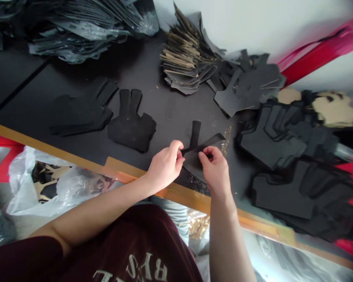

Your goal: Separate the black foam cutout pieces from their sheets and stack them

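Between my hands is a black die-cut sheet piece (195,159) with two strips standing out from its far side. My left hand (167,163) pinches its left edge between thumb and fingers. On the right part of the same piece, my right hand (214,166) is closed, thumb and fingertips together. The piece lies at the near edge of the dark table, its near side partly hidden by my hands. Left of it rests a similar flat black piece (131,124) with two upright strips. Farther left is a small stack of black pieces (82,107).
Stacks of black cut pieces (273,137) lie on the right, with another stack (285,192) nearer me. A brown-edged pile (184,55) stands at the back. Plastic-wrapped sheets (85,31) fill the far left. Yellow tape (191,196) runs along the table edge; a plastic bag of scraps (61,180) sits below.
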`<control>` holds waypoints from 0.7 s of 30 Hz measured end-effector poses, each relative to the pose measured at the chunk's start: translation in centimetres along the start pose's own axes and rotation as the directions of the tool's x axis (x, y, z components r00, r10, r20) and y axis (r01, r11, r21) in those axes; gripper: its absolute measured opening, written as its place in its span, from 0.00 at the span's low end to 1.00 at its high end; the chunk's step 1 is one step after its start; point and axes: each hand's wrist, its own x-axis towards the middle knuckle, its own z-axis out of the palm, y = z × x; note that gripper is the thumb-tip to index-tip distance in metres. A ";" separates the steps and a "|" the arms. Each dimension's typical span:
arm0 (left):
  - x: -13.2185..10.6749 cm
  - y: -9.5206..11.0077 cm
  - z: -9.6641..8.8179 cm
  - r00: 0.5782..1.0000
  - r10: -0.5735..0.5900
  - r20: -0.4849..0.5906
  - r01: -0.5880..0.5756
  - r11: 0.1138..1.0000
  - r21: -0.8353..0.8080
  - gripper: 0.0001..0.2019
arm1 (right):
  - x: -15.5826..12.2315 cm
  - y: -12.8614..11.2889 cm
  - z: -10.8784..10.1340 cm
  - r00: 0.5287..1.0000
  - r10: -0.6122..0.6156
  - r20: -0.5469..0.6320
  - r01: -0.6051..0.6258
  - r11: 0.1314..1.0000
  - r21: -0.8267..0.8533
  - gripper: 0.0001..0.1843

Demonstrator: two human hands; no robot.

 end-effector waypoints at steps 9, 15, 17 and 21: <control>0.3 0.2 0.1 0.999 0.008 0.044 -0.014 0.991 0.132 0.17 | -1.0 -1.3 0.6 0.999 -0.013 -0.052 0.005 0.988 -0.154 0.10; 0.8 0.7 -0.3 0.995 0.010 0.101 -0.032 0.976 0.215 0.15 | -1.3 -1.5 0.9 0.997 -0.018 -0.074 0.003 0.979 -0.203 0.12; 1.0 0.9 -0.6 0.992 0.003 0.126 -0.031 0.974 0.225 0.12 | -1.2 -1.4 0.9 0.997 -0.028 -0.077 0.011 0.979 -0.201 0.12; 1.2 0.9 -0.8 0.990 -0.006 0.142 -0.027 0.973 0.229 0.09 | -1.0 -1.1 0.8 0.997 -0.035 -0.073 0.021 0.982 -0.188 0.13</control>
